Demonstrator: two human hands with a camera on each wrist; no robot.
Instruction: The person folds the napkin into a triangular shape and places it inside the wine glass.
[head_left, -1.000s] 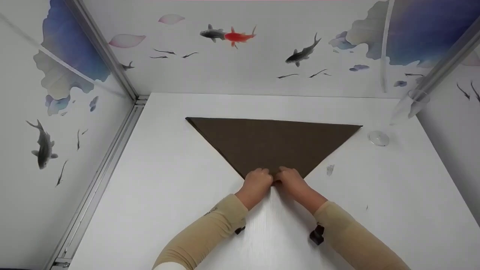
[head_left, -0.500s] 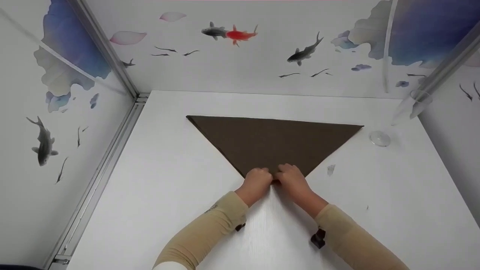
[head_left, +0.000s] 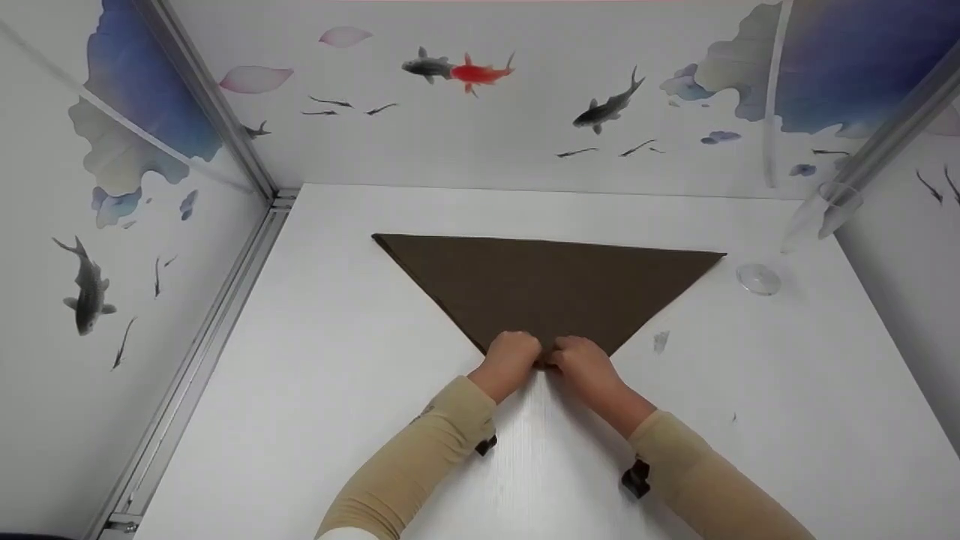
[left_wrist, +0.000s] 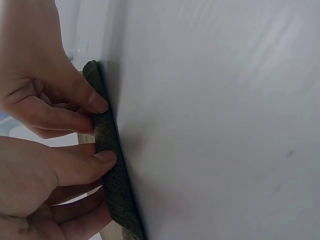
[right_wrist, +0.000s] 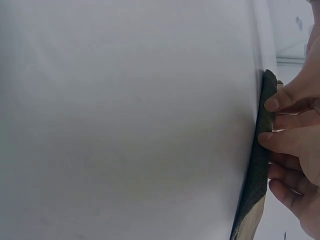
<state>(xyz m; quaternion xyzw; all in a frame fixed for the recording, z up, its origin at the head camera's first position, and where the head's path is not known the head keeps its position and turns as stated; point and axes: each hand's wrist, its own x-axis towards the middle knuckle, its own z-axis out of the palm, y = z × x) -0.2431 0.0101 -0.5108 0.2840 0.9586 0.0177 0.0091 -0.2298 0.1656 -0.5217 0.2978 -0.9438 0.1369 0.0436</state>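
Note:
A dark brown cloth (head_left: 555, 289) lies flat as a folded triangle, its long edge away from me and its point toward me. At the near point its edge is turned up into a small roll (left_wrist: 112, 185). My left hand (head_left: 511, 361) pinches this roll on the left, thumb on the near side. Close beside it, my right hand (head_left: 589, 371) pinches the same roll on the right. In the right wrist view the rolled edge (right_wrist: 257, 167) runs under both thumbs, with a paler layer showing at its lower end. The backs of the hands hide the roll from the head view.
The white table (head_left: 337, 360) spreads around the cloth. A clear round disc (head_left: 758, 279) lies right of it, and a clear tube-like container (head_left: 821, 214) is at the back right. Fish-patterned panels (head_left: 480, 150) stand behind and at both sides.
My left hand has edged slightly forward on the roll. The fingers of my right hand have shifted a little. The cloth's far edge stays in place.

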